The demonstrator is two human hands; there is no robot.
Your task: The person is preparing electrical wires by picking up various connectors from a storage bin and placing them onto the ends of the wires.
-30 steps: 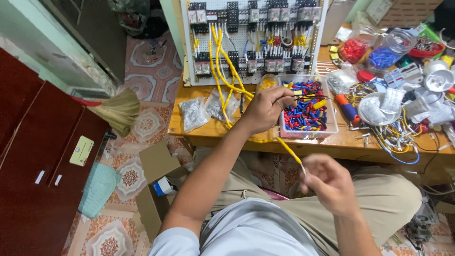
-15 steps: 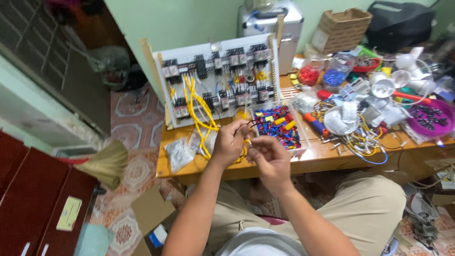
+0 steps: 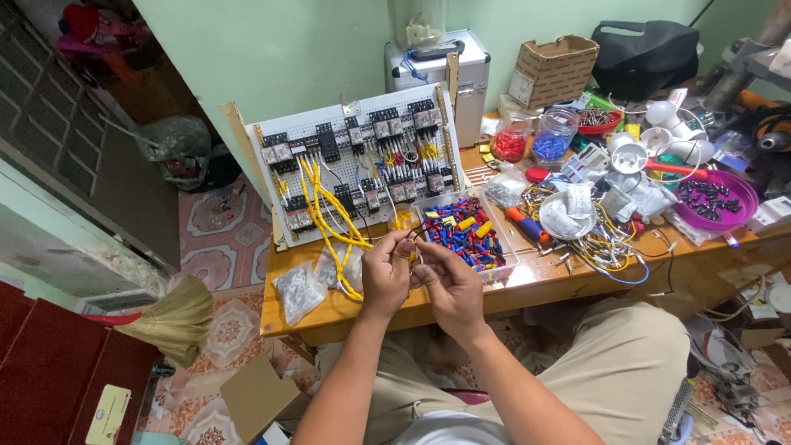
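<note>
A bare strip of desk (image 3: 560, 284) is lying open along the front edge — behind it the clear tray of connectors (image 3: 465, 231), wiring board (image 3: 354, 165) and tangled wires (image 3: 606, 243) are blocking the way.

Two hands, the left hand (image 3: 386, 276) and the right hand (image 3: 449, 284), meet at lower centre over one wooden surface (image 3: 568, 276), which carries one white panel board (image 3: 358, 169) at centre left and one clear tray of coloured connectors (image 3: 470, 235). Two jars stand at upper centre, one red-filled jar (image 3: 511, 142) and one blue-filled jar (image 3: 554, 138). At right lies one purple bowl (image 3: 715, 200); at upper right sit one cardboard box (image 3: 554, 70) and one black bag (image 3: 647, 53); at lower left lies one broom (image 3: 169, 317).
</note>
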